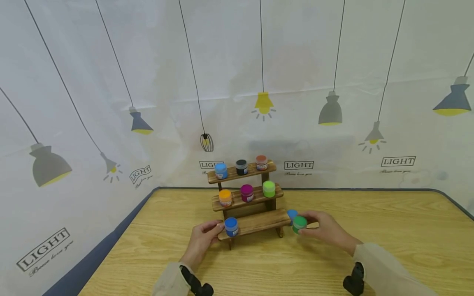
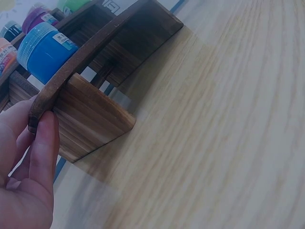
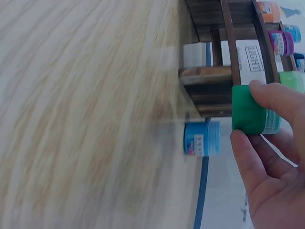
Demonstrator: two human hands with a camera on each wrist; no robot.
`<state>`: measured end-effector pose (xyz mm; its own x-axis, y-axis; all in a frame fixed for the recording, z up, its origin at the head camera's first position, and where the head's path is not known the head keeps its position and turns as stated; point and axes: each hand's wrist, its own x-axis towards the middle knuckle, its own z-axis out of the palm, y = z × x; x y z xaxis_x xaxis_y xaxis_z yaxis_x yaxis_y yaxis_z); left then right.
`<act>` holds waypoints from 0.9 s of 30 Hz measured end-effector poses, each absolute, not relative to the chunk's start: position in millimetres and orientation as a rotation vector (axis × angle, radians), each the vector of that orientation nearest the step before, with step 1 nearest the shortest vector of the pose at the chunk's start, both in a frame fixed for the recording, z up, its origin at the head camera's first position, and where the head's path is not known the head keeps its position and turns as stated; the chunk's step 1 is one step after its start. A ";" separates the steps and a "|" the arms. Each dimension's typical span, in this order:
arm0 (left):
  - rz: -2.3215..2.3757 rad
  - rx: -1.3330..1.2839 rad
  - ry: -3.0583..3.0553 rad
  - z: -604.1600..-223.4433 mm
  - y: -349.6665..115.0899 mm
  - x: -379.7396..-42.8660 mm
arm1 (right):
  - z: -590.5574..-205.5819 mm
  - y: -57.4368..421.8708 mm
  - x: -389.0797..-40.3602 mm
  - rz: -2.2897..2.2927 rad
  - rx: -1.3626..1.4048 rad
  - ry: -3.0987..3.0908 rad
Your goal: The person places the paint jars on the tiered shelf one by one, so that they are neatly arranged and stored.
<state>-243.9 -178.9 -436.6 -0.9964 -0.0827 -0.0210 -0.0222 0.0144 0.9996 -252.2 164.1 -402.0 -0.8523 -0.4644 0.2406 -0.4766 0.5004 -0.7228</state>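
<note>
A three-tier wooden stand (image 1: 261,222) stands on the table. My left hand (image 1: 203,240) pinches the left end of its bottom shelf between thumb and fingers, as the left wrist view shows. Close to those fingertips, a dark blue paint jar (image 1: 231,227) sits on that shelf. Off the shelf's right end, my right hand (image 1: 327,231) holds a green paint jar (image 3: 249,109) by its sides, above the table. Behind it, another blue jar (image 3: 202,138) stands on the tabletop, partly covered in the head view.
The middle shelf carries orange (image 1: 225,197), purple (image 1: 247,193) and light green (image 1: 269,188) jars. Light blue (image 1: 221,171), black (image 1: 242,167) and red-orange (image 1: 261,163) jars stand on top. Behind the table (image 1: 370,222) hangs a lamp-printed wall covering (image 1: 296,61).
</note>
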 end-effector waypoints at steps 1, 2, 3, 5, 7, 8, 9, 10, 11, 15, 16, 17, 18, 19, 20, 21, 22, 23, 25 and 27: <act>-2.173 0.118 -2.207 -436.6 -178.9 -243.9 | -401.5 162.1 -252.7 1.311 0.863 -2.699; -2.175 0.116 -2.207 -436.5 -179.0 -243.5 | -401.1 160.1 -253.1 1.312 0.876 -2.691; -2.175 0.115 -2.208 -436.5 -179.1 -243.4 | -400.8 158.2 -253.6 1.313 0.889 -2.687; -2.176 0.111 -2.211 -436.2 -179.3 -243.0 | -399.6 154.5 -254.0 1.324 0.925 -2.680; -2.175 0.112 -2.216 -435.7 -179.2 -242.6 | -397.8 151.5 -253.6 1.331 0.949 -2.681; -2.176 0.113 -2.219 -435.5 -179.2 -242.3 | -396.7 150.2 -253.5 1.335 0.957 -2.684; -2.177 0.120 -2.222 -435.3 -179.1 -242.5 | -395.1 148.9 -253.1 1.336 0.965 -2.685; -2.176 0.127 -2.223 -435.0 -178.9 -242.5 | -393.6 147.5 -253.0 1.330 0.972 -2.685; -2.175 0.133 -2.225 -434.9 -178.8 -242.7 | -392.0 146.1 -253.0 1.319 0.976 -2.685; -2.160 0.134 -2.234 -435.0 -178.7 -242.8 | -385.7 139.7 -253.7 1.317 0.984 -2.681; -2.156 0.133 -2.237 -434.8 -178.7 -242.8 | -384.4 137.8 -254.0 1.325 0.984 -2.682; -2.154 0.133 -2.241 -434.9 -178.7 -242.8 | -383.4 135.6 -254.0 1.332 0.988 -2.682; -2.153 0.133 -2.242 -434.7 -178.6 -242.5 | -382.6 133.1 -254.0 1.336 0.991 -2.682; -2.154 0.135 -2.241 -434.5 -178.6 -242.4 | -381.9 130.3 -254.0 1.345 0.993 -2.683; -2.153 0.137 -2.242 -434.2 -178.6 -242.2 | -381.8 127.6 -254.1 1.343 0.994 -2.685; -2.156 0.141 -2.240 -433.7 -178.5 -242.0 | -381.5 124.5 -254.3 1.340 0.997 -2.684; -2.156 0.137 -2.238 -433.5 -178.5 -241.5 | -381.6 121.5 -254.6 1.338 0.999 -2.683; -2.156 0.136 -2.236 -433.3 -178.4 -241.4 | -381.8 118.5 -254.8 1.336 1.007 -2.677; -2.155 0.133 -2.228 -433.2 -178.1 -241.2 | -382.4 112.8 -255.5 1.358 1.027 -2.668; -2.155 0.126 -2.223 -433.4 -178.0 -241.5 | -383.3 107.4 -256.5 1.376 1.051 -2.656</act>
